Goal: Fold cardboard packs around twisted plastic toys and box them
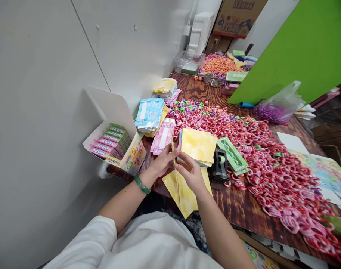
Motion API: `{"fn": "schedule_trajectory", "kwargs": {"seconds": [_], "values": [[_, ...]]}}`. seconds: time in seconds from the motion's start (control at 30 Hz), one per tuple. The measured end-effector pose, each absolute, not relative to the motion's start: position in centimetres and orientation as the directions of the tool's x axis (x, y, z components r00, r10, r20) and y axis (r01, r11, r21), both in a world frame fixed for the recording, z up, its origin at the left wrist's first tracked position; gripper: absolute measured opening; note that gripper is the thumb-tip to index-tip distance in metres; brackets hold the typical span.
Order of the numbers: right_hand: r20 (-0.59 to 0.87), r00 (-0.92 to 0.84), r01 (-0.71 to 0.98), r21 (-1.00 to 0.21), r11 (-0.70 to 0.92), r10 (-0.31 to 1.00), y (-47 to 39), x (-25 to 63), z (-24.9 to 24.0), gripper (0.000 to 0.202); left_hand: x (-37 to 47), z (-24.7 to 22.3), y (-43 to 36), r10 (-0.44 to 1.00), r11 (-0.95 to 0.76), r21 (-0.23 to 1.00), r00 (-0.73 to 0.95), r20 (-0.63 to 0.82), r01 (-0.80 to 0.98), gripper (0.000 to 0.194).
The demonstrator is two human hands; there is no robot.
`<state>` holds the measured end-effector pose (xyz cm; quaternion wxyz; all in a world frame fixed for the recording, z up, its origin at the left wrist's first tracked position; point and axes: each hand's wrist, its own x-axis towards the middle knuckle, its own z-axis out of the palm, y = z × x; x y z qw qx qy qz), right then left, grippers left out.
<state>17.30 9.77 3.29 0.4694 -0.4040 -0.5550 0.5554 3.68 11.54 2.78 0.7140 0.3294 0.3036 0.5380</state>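
Between my two hands a thin yellow card (pixel 172 140) stands upright, seen nearly edge-on. My left hand (pixel 165 160) pinches it from the left, a green bangle (pixel 142 184) on that wrist. From the right, the closed fingers of my right hand (pixel 191 173) grip its lower part. Under my hands, loose yellow sheets (pixel 187 196) overhang the table's front edge. A stack of yellow cards (pixel 198 145) lies just beyond my right hand. Flat pink packets (pixel 162 137) are beyond my left hand. A black tape dispenser (pixel 220 168) stands right of the stack.
An open display box (pixel 135 153) with green and pink small boxes stands left, by the wall. Blue packets (pixel 150 112) are piled behind it. Red and pink striped rings (pixel 260 160) cover much of the table. A green panel (pixel 296 56) rises at the right.
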Motion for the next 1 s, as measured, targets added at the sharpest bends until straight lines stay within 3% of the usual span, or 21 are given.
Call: {"fn": "schedule_trajectory", "kwargs": {"seconds": [0.13, 0.33, 0.53, 0.67, 0.8, 1.0], "values": [[0.085, -0.241, -0.063, -0.995, 0.072, 0.967, 9.6, 17.1, 3.4, 0.047, 3.7, 3.1, 11.4, 0.968, 0.206, 0.800, 0.234, -0.085, -0.563, 0.062], [0.183, -0.252, -0.020, -0.983, 0.184, 0.950, 9.4, 17.0, 3.2, 0.041, 3.5, 3.1, 11.4, 0.960, 0.245, 0.789, 0.257, -0.115, -0.564, 0.051], [0.353, -0.228, 0.282, -0.868, 0.408, 0.908, 9.0, 16.8, 3.0, 0.043, 3.3, 3.1, 11.2, 0.950, 0.290, 0.795, 0.261, -0.171, -0.532, 0.046], [0.275, -0.267, 0.441, -0.817, 0.371, 0.923, 9.1, 17.2, 3.6, 0.050, 3.0, 3.3, 10.9, 0.943, 0.311, 0.813, 0.266, -0.199, -0.493, 0.052], [0.155, -0.329, 0.454, -0.839, 0.300, 0.932, 9.3, 17.7, 4.5, 0.048, 2.6, 3.5, 10.6, 0.940, 0.329, 0.817, 0.246, -0.236, -0.473, 0.058], [0.117, -0.321, 0.551, -0.784, 0.286, 0.940, 9.3, 17.5, 5.0, 0.047, 2.2, 3.2, 10.2, 0.940, 0.333, 0.801, 0.236, -0.245, -0.497, 0.074]]}}
